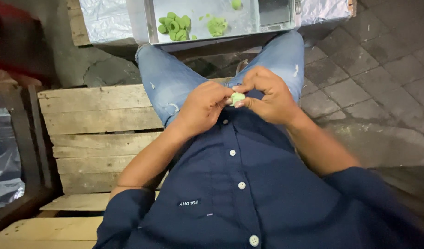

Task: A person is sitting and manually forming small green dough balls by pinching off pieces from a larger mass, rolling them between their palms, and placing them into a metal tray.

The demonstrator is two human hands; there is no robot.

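My left hand and my right hand meet over my lap, fingertips pinched together around a small pale green lump of dough. Both hands grip it at once, above my blue jeans and dark blue buttoned shirt. On a metal tray ahead of my knees lie several shaped green dough pieces, a crumbled green lump and one more green bit at the far edge.
I sit on a wooden pallet bench. Foil-covered surfaces flank the tray. Grey stone paving lies to the right. A plastic sheet and dark wooden frame sit at the left edge.
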